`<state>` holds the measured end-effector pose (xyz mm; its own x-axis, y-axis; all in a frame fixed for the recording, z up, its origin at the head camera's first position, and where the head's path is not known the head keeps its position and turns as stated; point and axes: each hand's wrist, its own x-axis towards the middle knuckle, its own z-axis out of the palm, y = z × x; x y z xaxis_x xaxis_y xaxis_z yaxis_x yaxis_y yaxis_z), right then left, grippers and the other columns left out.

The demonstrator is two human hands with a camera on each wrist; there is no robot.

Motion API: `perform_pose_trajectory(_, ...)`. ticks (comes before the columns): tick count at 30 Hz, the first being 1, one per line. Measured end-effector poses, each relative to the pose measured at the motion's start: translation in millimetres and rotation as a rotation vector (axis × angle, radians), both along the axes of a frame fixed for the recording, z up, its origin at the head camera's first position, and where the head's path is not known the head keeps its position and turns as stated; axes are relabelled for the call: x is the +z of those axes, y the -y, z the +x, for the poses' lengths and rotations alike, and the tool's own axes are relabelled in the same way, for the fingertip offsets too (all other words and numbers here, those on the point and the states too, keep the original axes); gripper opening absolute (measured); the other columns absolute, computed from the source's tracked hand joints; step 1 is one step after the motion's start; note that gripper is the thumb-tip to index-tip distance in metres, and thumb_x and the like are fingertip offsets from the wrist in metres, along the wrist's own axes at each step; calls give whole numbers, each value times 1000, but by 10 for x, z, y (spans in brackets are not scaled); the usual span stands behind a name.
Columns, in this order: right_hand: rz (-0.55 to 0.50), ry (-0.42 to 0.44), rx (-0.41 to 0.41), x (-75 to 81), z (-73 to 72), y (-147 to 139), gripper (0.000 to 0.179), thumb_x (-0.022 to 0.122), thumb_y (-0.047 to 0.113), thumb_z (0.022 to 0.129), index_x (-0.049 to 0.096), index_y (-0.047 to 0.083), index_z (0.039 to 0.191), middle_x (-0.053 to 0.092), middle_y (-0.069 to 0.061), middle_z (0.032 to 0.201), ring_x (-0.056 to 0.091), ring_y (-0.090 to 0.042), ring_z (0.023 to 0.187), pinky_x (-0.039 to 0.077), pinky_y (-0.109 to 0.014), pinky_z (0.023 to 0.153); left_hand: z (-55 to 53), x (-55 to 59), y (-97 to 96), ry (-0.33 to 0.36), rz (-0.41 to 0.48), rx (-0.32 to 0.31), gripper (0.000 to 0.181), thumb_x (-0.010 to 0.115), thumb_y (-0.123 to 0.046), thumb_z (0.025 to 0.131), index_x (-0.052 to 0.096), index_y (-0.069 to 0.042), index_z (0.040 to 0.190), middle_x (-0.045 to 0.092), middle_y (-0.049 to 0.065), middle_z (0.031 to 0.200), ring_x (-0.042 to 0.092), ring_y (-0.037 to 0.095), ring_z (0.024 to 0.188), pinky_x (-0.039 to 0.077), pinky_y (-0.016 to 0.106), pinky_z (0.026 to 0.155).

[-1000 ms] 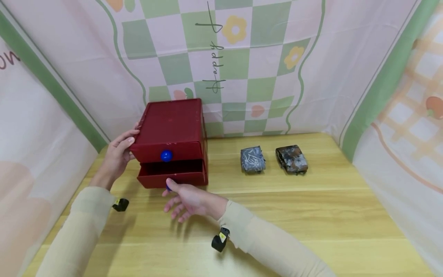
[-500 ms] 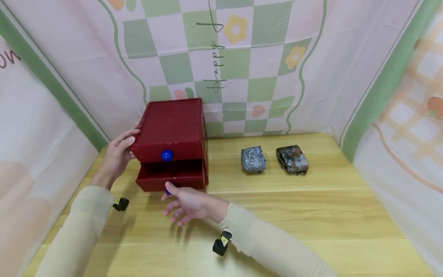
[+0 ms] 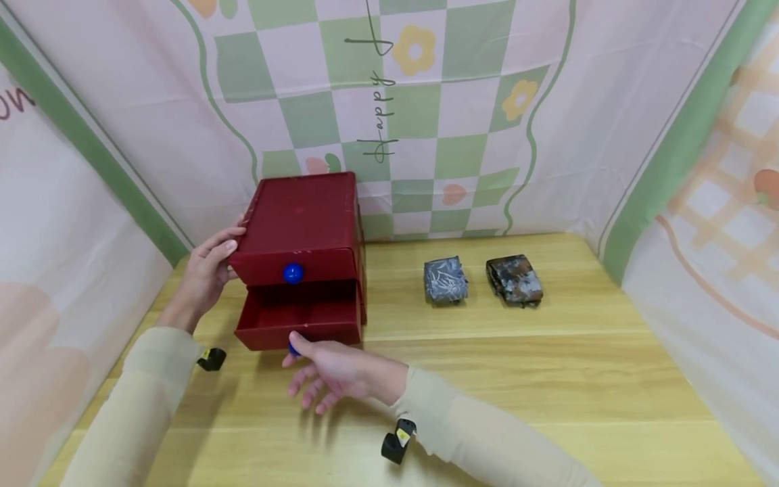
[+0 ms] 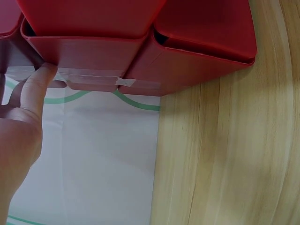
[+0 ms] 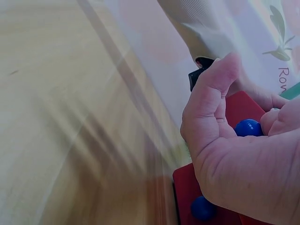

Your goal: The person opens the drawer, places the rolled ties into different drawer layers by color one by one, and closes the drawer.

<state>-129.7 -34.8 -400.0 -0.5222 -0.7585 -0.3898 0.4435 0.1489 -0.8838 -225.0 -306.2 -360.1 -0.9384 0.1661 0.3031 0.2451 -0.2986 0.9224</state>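
Observation:
A dark red two-drawer chest (image 3: 298, 213) stands at the left back of the table in the head view. Its upper drawer is closed and has a blue knob (image 3: 293, 273). The lower drawer (image 3: 298, 318) is pulled part way out, and its visible inside is bare red. My right hand (image 3: 347, 368) pinches that drawer's blue knob (image 3: 293, 349) between thumb and index finger, the other fingers spread loosely. Against the chest's left side rests my left hand (image 3: 207, 277), fingers extended. In the left wrist view, a finger (image 4: 35, 91) touches the red side wall.
To the right of the chest lie two folded cloths, one grey with white lines (image 3: 446, 280) and one dark and mottled brown (image 3: 514, 280). Patterned fabric (image 3: 475, 128) hangs behind the wooden table (image 3: 517, 379) and along both sides.
My right hand has drawn the lower drawer farther out toward me, exposing more of its inside. The left hand has stayed on the chest's side, and the cloths have not moved.

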Motion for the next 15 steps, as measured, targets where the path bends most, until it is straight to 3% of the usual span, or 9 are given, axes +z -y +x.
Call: perform_pose_trajectory(15,-8,21,47,-19,166,-62,63,36,68,101,54,13,127,67,-5,88,61,-17,64,52,-28,53,-8,-10,-1,-3,-4,8,28,49,-9,107,72,-13,123,27,9,166,63,15,120,60,29,74)
